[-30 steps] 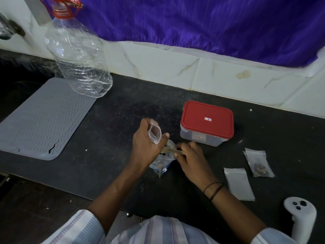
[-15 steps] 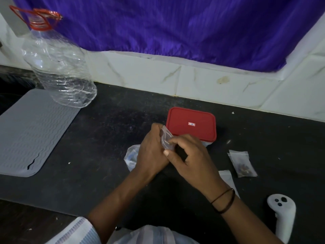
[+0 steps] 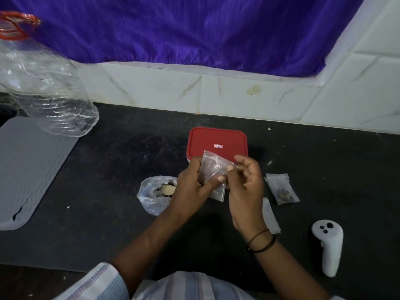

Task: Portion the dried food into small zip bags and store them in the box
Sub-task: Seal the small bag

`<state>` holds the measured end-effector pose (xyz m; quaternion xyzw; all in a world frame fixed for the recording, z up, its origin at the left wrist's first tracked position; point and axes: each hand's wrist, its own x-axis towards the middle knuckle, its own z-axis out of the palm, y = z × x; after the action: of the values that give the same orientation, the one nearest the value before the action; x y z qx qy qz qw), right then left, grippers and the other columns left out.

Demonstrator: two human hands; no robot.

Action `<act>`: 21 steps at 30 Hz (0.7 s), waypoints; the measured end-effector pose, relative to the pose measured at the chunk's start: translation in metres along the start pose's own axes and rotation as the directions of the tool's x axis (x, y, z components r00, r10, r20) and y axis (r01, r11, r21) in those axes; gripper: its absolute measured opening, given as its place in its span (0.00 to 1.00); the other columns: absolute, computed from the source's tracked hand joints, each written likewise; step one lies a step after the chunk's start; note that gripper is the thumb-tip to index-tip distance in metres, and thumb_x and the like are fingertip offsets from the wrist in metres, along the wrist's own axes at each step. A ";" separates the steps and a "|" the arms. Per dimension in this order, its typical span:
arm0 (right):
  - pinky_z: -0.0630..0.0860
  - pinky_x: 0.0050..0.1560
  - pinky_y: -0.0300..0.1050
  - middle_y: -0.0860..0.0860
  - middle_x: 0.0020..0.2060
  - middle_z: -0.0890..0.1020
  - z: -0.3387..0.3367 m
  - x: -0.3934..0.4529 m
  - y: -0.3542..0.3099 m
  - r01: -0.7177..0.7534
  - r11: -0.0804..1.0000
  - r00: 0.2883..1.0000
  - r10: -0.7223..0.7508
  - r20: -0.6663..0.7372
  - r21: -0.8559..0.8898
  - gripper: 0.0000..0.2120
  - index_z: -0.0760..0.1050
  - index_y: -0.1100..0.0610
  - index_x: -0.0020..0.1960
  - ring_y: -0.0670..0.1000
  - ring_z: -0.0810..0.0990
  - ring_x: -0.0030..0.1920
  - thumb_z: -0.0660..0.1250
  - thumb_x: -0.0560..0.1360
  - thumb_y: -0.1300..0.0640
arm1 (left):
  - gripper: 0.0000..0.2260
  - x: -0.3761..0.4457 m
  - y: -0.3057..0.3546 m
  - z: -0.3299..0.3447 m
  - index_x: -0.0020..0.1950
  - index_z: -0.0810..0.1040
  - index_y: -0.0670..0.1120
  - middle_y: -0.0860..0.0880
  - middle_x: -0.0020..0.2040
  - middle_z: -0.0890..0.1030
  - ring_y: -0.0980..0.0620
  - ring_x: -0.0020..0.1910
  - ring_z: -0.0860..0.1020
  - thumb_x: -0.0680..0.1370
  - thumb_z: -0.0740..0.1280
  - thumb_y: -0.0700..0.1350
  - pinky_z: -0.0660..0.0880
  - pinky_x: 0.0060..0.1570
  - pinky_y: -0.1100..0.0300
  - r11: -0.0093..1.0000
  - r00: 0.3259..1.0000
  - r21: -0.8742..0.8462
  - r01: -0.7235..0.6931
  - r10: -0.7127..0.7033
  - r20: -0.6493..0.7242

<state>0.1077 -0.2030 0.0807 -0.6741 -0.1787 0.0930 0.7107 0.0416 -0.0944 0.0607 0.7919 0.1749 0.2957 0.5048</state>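
Nearest to us, our striped sleeves (image 3: 101, 282) sit at the bottom edge, both forearms reaching forward over the dark bench (image 3: 112, 161). A white controller (image 3: 328, 245) lies on the bench near our right forearm, and an empty flat zip bag (image 3: 270, 215) shows beside our right wrist, partly hidden by it.

Above the bench our left hand (image 3: 190, 189) and right hand (image 3: 246, 187) meet on a small clear zip bag (image 3: 213, 172). The left hand grips its left side with curled fingers, the thumb across the front. The right hand pinches its upper right edge between thumb and fingertips. We cannot tell if anything is inside it.

Just left of our left hand lies a crumpled plastic bag (image 3: 151, 195) holding the dried food, with a pale spoon (image 3: 167, 189) resting in its mouth. To the right of our right hand a filled zip bag (image 3: 281, 188) lies flat, dark bits showing inside.

Just beyond our hands stands the box (image 3: 216, 141), its red lid on.

Further left, a grey ribbed mat (image 3: 28, 165) lies on the bench, with a clear plastic bottle (image 3: 43, 89) at its far corner. A white tiled wall (image 3: 238, 94) and purple cloth (image 3: 184, 29) close the back.
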 end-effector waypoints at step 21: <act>0.82 0.51 0.48 0.56 0.48 0.85 -0.013 -0.005 0.015 -0.299 0.918 0.950 0.312 -0.009 0.259 0.07 0.78 0.59 0.54 0.56 0.84 0.51 0.66 0.79 0.58 | 0.08 -0.005 -0.007 0.032 0.52 0.76 0.43 0.42 0.41 0.81 0.38 0.39 0.79 0.82 0.65 0.48 0.79 0.37 0.42 0.974 0.997 -0.210 0.080 -0.078 0.018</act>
<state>0.1097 -0.2158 0.0650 -0.5989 -0.0401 0.2078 0.7724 0.0588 -0.1167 0.0424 0.7279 0.1715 0.2884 0.5980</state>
